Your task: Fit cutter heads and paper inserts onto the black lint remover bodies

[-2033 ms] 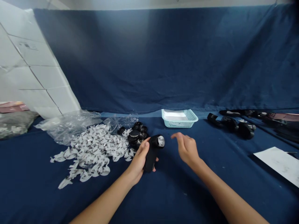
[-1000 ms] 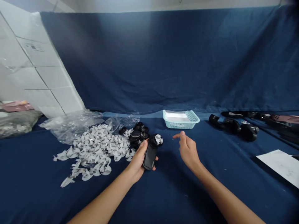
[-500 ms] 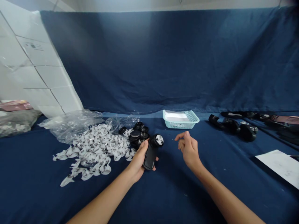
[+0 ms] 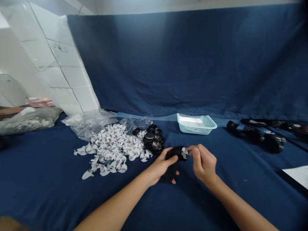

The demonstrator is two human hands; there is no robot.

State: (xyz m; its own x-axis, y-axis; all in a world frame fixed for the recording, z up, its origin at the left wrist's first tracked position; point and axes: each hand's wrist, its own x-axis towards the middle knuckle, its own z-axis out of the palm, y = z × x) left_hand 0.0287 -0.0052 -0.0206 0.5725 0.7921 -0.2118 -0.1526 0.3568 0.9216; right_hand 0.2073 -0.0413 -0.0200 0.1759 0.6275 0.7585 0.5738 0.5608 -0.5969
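Observation:
My left hand (image 4: 163,165) is wrapped round a black handheld device with a handle and a barrel-shaped head (image 4: 176,153), which looks like a hair dryer body. A white plastic piece (image 4: 184,153) sits in the open end of the head, facing right. My right hand (image 4: 204,162) is beside that end, its index fingertip at or very close to the white piece and its other fingers curled in. Nothing shows in the right hand's fingers. Just left of the device lies a cluster of round black caps (image 4: 154,138). Farther left spreads a heap of white plastic pieces (image 4: 115,146).
A light blue basket (image 4: 198,129) holding something white stands behind my hands. Clear plastic bags (image 4: 89,123) lie behind the heap. Black devices (image 4: 260,138) and a white sheet (image 4: 298,175) lie at right. Another person's arm (image 4: 11,111) shows at far left.
The view has turned left. The device's head has tipped so its end faces right, toward my right hand. My right hand has come in from apart to the white piece.

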